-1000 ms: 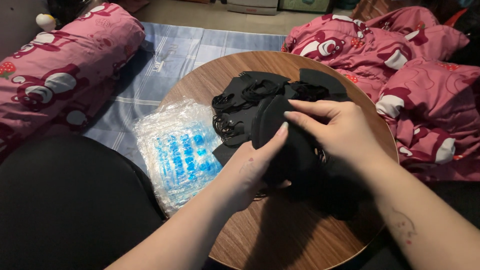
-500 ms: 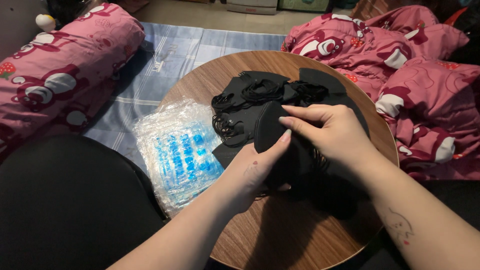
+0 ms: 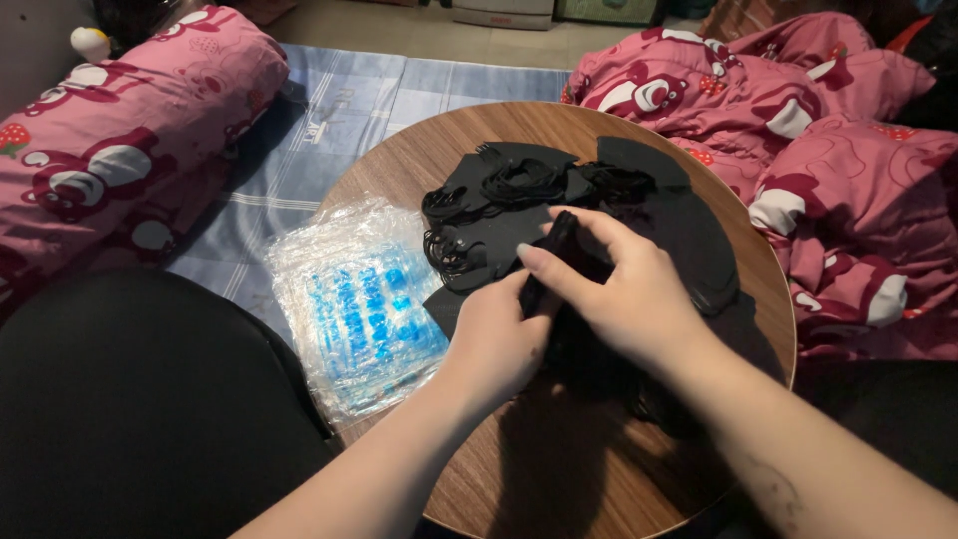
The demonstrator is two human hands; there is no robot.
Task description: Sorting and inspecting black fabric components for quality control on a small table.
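A pile of black face masks (image 3: 519, 205) with tangled ear loops lies on a round wooden table (image 3: 399, 160). Both hands meet over the near side of the pile. My left hand (image 3: 494, 334) and my right hand (image 3: 624, 289) together pinch one folded black mask (image 3: 559, 250), held edge-up between the fingers. More black masks lie under and to the right of my right hand, partly hidden by it.
A stack of clear plastic bags with blue print (image 3: 359, 304) overhangs the table's left edge. Pink patterned bedding (image 3: 110, 170) lies at left and a pink blanket (image 3: 838, 150) at right. A blue striped sheet (image 3: 329, 100) covers the floor. My dark-clothed knee (image 3: 130, 409) fills the lower left.
Both hands have drawn closer together and the mask between them has gone from spread flat to folded narrow, standing on edge.
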